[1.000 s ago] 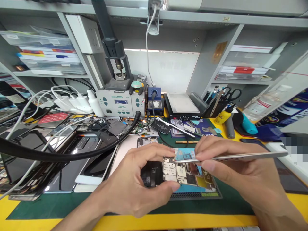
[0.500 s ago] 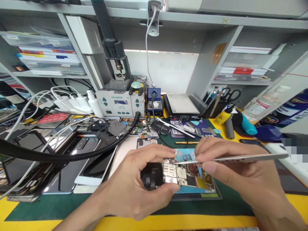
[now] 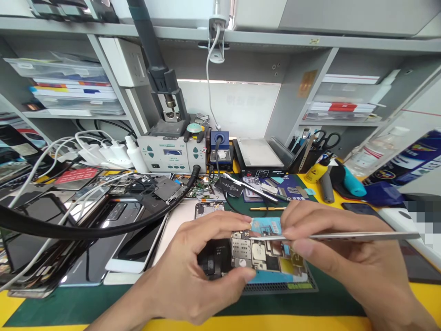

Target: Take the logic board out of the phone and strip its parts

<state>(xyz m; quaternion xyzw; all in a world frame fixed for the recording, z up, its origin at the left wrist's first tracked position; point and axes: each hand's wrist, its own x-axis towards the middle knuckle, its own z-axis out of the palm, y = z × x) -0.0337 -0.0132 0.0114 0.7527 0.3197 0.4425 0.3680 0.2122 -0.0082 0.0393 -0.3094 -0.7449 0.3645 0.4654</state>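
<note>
My left hand [image 3: 196, 266] is closed around an opened phone, fingers at its far edge and thumb at its near edge. The phone's bare circuit board [image 3: 260, 253] faces up, with metal shields and a gold-coloured patch; a black battery [image 3: 215, 257] shows beneath my left palm. My right hand [image 3: 344, 248] pinches a long, thin, flat metal tool [image 3: 365, 236], seen nearly edge-on. Its narrow tip lies over the upper part of the board, close to my left fingertips. Whether the tip touches the board, I cannot tell. Under the phone is a blue pad [image 3: 267, 225] with printing.
Phones and screens [image 3: 106, 239] are piled at left, crossed by a thick black hose [image 3: 103, 233]. Behind stand a hot-air station [image 3: 172, 154], a soldering iron stand [image 3: 221, 154] and a flat heating plate [image 3: 260, 154]. A yellow bottle [image 3: 317, 169] stands at right.
The view has tilted up slightly. The metal tool now lies flatter, its tip a little farther left and lower over the board. Both hands keep their hold.
</note>
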